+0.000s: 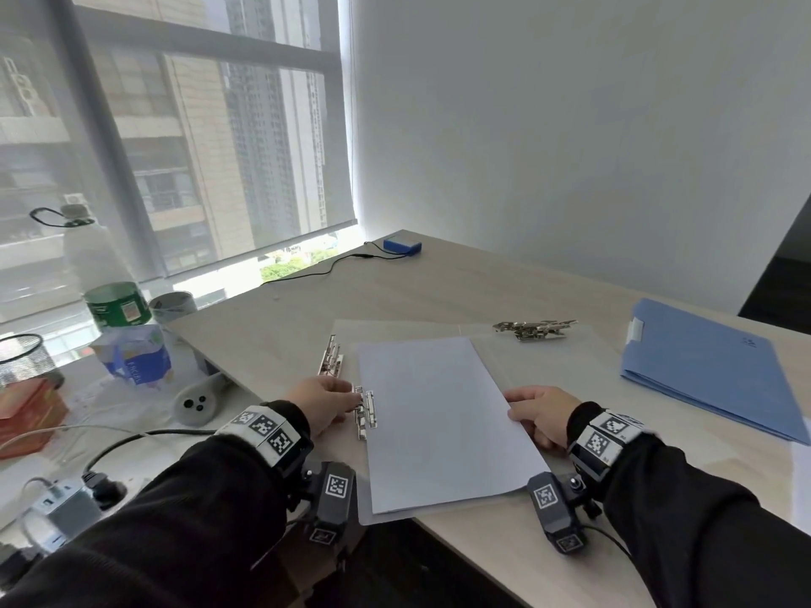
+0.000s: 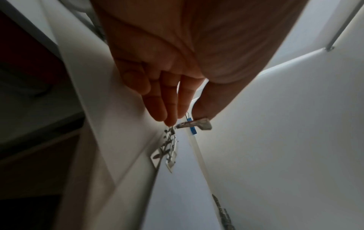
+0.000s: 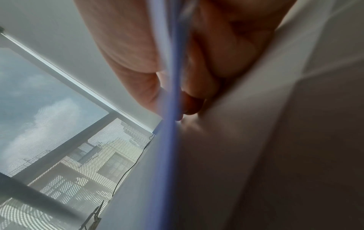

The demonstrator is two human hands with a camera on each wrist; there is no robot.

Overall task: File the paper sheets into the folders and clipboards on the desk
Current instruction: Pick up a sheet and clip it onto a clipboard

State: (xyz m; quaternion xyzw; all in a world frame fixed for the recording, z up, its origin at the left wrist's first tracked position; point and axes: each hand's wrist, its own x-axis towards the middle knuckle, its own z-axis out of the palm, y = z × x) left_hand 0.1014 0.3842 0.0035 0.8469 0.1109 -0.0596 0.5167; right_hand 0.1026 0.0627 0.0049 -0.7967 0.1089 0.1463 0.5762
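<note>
Apparently the filing is only partly under way. Between the two hands lies an open translucent folder [image 1: 346,331], flat on the desk [image 1: 439,283], with a stack of paper sheets [image 1: 439,419] laid on it. The left hand [image 1: 322,408] is at the near metal clip [image 1: 366,412] on the folder's left side; the left wrist view shows its thumb and fingertips [image 2: 169,119] pinching the clip lever [image 2: 197,124], which stands raised. The right hand [image 1: 542,412] holds the right edge of the sheets, thumb on top and fingers curled beneath, so the paper is pinched, not merely pressed.

Judging from this, the sheets are positioned but not yet clamped: their left edge sits just beside the clip, and I cannot tell whether it is tucked under it. A second clip [image 1: 330,357], beyond the left hand, also seems to hold nothing.

As for the other containers: beyond the right hand, past the sheets, rests a clipboard clamp [image 1: 533,330] on a pale board that looks bare. Farther out to the right of the right hand lies a closed blue folder [image 1: 711,370] (what it holds, if anything, is hidden). A white corner [image 1: 801,484] shows at the picture's right edge, possibly more paper waiting. So most of the job seems to remain.
</note>
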